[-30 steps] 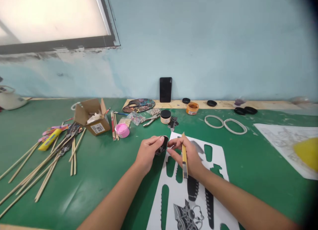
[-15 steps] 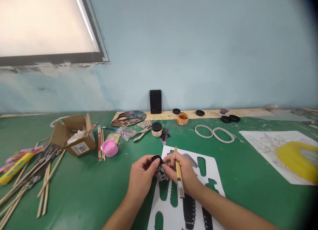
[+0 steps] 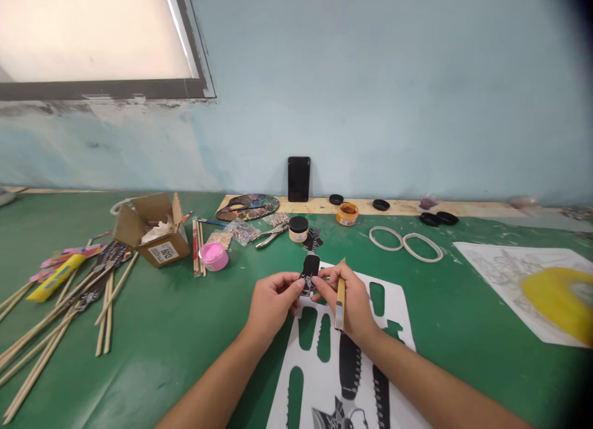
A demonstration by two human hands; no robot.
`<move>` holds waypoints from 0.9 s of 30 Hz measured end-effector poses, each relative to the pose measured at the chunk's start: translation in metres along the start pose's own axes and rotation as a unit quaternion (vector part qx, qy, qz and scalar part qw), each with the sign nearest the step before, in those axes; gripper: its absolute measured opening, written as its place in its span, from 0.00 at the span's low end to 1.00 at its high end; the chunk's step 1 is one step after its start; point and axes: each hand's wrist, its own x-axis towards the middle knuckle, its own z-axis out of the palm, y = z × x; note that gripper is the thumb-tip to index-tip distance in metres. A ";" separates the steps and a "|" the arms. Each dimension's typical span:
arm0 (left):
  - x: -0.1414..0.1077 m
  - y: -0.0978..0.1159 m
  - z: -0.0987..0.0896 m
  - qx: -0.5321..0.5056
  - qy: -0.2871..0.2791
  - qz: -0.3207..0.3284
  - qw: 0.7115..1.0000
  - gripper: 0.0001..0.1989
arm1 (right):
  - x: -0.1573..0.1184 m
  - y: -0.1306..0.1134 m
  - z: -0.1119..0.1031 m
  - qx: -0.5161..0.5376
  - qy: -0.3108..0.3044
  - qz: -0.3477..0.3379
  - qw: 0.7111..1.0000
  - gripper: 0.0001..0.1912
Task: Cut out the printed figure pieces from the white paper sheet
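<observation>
Over a white printed sheet (image 3: 352, 379) with shapes cut out of it, the left hand (image 3: 271, 302) and right hand (image 3: 349, 299) pinch a small black cutout (image 3: 309, 269), now lifted upright from its earlier tilt; the right also grips a yellow craft knife (image 3: 340, 302). Beyond on the green desk (image 3: 185, 330) stand a black-lidded jar (image 3: 298, 229) and a paint palette (image 3: 248, 206).

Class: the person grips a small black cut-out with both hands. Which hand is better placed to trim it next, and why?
Probably the right hand: it already carries the yellow craft knife while pinching the black cut-out. The left hand only steadies the piece.
</observation>
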 end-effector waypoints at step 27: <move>-0.001 0.005 -0.004 0.058 -0.020 -0.010 0.998 0.20 | -0.003 0.006 -0.003 -0.056 -0.035 -0.028 0.997 0.17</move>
